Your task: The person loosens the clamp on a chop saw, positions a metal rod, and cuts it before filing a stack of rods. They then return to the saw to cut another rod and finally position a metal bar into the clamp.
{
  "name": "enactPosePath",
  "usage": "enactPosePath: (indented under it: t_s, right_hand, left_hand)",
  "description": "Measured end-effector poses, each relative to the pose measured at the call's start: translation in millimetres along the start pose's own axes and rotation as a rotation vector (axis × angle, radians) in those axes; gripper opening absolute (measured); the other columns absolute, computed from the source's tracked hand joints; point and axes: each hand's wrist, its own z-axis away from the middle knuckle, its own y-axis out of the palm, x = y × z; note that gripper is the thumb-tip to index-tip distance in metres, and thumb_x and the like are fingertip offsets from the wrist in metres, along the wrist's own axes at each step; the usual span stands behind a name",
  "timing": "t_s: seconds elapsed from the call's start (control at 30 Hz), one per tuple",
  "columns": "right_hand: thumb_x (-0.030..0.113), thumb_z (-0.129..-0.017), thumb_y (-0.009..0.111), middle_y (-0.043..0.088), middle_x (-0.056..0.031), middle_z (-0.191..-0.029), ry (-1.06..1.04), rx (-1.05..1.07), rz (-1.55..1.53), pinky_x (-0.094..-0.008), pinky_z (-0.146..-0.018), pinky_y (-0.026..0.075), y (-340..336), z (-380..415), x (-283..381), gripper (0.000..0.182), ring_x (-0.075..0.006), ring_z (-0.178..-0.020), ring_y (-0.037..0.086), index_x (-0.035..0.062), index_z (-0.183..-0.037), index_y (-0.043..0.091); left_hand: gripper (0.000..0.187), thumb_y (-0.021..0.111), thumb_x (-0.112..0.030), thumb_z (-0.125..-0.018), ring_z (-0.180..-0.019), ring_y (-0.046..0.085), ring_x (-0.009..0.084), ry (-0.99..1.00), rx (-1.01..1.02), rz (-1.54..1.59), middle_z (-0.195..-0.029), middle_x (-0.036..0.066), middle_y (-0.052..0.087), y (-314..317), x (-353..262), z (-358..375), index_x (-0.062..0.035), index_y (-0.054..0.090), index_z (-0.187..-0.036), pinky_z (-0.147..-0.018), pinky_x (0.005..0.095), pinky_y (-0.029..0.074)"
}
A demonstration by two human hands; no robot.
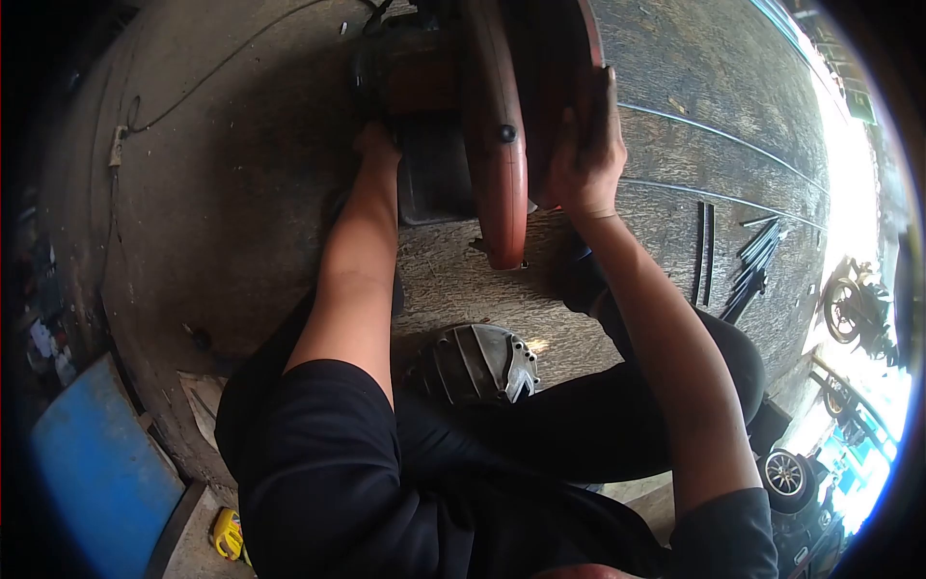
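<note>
A large machine with a red curved guard (508, 183) and a dark motor housing stands on the floor at the top centre. My right hand (588, 159) lies against the right side of its disc or guard, fingers stretched upward. At the machine's left side is my left hand (376, 143), in shadow; its fingers are mostly hidden. Between my legs, below the machine, sits a ribbed grey metal part (473, 365).
Long thin rods (723, 135) lie on the floor at the right, near two dark bars (705, 253) and a pile of short metal pieces (757, 259). A cable (217, 66) runs at upper left. A blue panel (106, 473) and yellow object (228, 534) are lower left.
</note>
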Motion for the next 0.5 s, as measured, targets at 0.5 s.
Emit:
enactPosePath:
  t_s: [0.5]
  right_hand:
    - [0.012,-0.093,0.051,0.05,-0.0254,-0.133,0.162,0.046,-0.003,-0.0403,-0.095,0.046,-9,0,26,0.05,-0.0377,-0.12,0.053,0.0027,-0.141,0.038]
  left_hand:
    - [0.065,0.065,-0.032,-0.079,-0.122,0.052,0.0277,0.2,-0.133,0.187,-0.128,0.014,0.057,-21,-4,26,-0.0102,0.044,-0.137,-0.103,0.0349,0.042]
